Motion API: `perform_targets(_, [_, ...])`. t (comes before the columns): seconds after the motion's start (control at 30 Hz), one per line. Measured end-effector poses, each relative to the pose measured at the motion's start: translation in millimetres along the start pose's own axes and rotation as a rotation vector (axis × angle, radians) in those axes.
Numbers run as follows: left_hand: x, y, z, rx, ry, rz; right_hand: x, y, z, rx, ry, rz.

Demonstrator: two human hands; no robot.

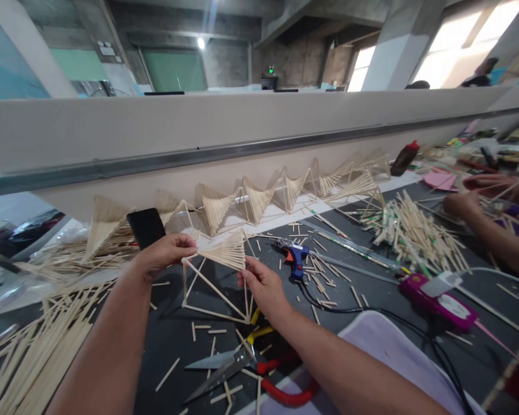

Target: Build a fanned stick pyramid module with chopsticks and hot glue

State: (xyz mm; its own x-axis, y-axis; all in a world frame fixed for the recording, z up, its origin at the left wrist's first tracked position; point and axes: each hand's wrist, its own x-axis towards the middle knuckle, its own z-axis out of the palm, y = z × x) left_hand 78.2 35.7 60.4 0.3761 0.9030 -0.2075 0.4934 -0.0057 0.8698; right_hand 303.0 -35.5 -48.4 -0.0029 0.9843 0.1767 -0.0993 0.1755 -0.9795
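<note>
Between my two hands is a wooden stick frame point(216, 288), built of thin sticks with a fanned, twisted row of sticks across its top. My left hand point(170, 252) pinches the frame's upper left corner. On the other side, my right hand point(263, 288) grips the upright at the right, just under the wide end of the fan. Below the frame lie scissors point(225, 360) with red and yellow handles, partly hidden under my right forearm. To the right rests a blue glue gun point(297, 260). A black phone point(146, 226) leans behind my left hand.
Similar twisted stick frames point(259, 199) line the low wall. Loose sticks point(47, 351) lie at the left, and a stick pile point(415, 230) at the right. A purple power strip point(439, 301), a cable, and a red-capped bottle point(405, 158) are rightward. Another person's hands point(467, 202) work at far right.
</note>
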Motion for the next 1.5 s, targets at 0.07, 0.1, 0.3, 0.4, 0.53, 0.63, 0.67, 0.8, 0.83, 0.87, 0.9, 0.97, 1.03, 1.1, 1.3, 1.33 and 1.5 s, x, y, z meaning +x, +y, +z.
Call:
perform_targets(0.07, [1,-3,-0.5,-0.008,-0.009,-0.007,1,1,0,0.015,-0.004,-0.003])
perform_targets(0.1, [2,-5,-0.8,-0.017,-0.014,-0.006,1,2,0,0.029,-0.007,-0.002])
perform_targets(0.3, [9,-16,-3.4,-0.066,-0.027,-0.073,5,9,-1,0.106,-0.009,-0.019])
perform_targets(0.4, [10,-16,-3.5,-0.092,-0.024,-0.071,5,9,-2,0.096,-0.012,-0.009])
perform_targets(0.53, [7,-12,-3.1,-0.129,-0.027,-0.055,5,8,-1,0.11,-0.023,0.033])
perform_targets(0.63, [5,-11,-3.2,-0.134,-0.039,-0.058,5,9,-1,0.112,-0.021,0.046])
perform_targets(0.67, [5,-12,-3.3,-0.135,-0.042,-0.065,5,9,-2,0.109,-0.022,0.046])
perform_targets(0.8, [7,-14,-2.9,-0.165,-0.042,-0.072,5,7,-3,0.093,-0.033,0.049])
perform_targets(0.83, [8,-15,-2.5,-0.174,-0.037,-0.069,5,6,-4,0.087,-0.032,0.05])
perform_targets(0.87, [8,-15,-2.1,-0.18,-0.03,-0.068,5,5,-4,0.079,-0.031,0.048])
perform_targets(0.9, [9,-15,-1.7,-0.182,-0.022,-0.071,5,4,-4,0.067,-0.031,0.044])
perform_targets(0.97, [9,-15,-0.8,-0.177,-0.009,-0.081,5,3,-5,0.031,-0.029,0.028])
perform_targets(1.03, [10,-15,-0.1,-0.172,-0.002,-0.085,5,3,-6,-0.009,-0.032,0.008])
perform_targets(1.1, [10,-15,0.4,-0.178,-0.008,-0.078,5,4,-8,-0.034,-0.034,0.0])
perform_targets(1.3, [9,-14,1.7,-0.189,-0.004,-0.076,6,3,-10,-0.101,-0.051,-0.034])
perform_targets(1.33, [8,-14,1.7,-0.196,-0.008,-0.074,6,3,-10,-0.1,-0.051,-0.032])
perform_targets(1.5, [9,-16,0.7,-0.184,-0.023,-0.078,7,2,-10,-0.072,-0.048,0.008])
